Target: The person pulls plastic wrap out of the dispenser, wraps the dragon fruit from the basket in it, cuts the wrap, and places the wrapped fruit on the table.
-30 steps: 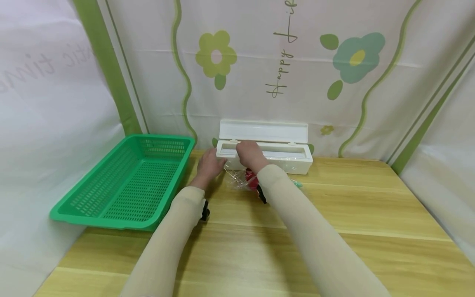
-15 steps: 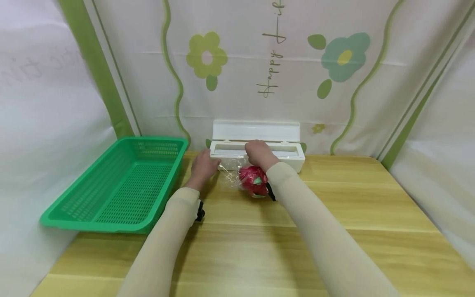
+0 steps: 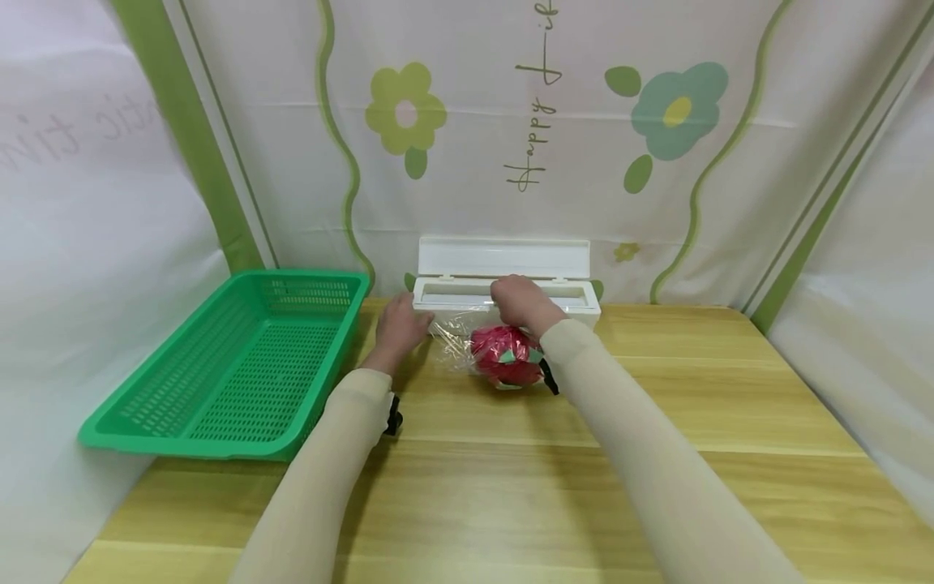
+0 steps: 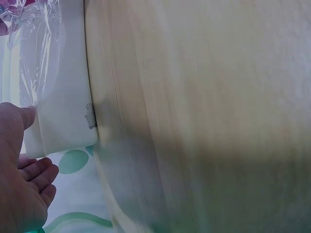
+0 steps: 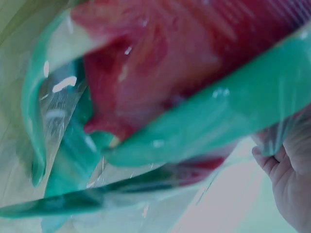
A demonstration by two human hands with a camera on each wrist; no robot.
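Note:
A white cling film dispenser (image 3: 467, 320) with its lid raised stands against the back curtain. My left hand (image 3: 401, 328) grips its left end; in the left wrist view the thumb (image 4: 28, 116) presses clear film at the front edge, the other fingers curled at the end. At the front rim, right of the middle, my right hand (image 3: 520, 300) is curled on the slide cutter, which the hand hides. A red dragon fruit (image 3: 503, 349) with green scales lies before the dispenser under clear cling film (image 3: 454, 345); film and scales fill most of the right wrist view.
A green plastic basket (image 3: 273, 337) with slotted sides stands at the left of the wooden table (image 3: 467, 487). The patterned curtain (image 3: 467, 195) closes off the back. A black wrist strap (image 3: 392, 418) shows under the left sleeve.
My right hand has moved right along the dispenser's front rim, uncovering more of the dragon fruit. The left hand keeps its place at the left end; the head view has shifted slightly.

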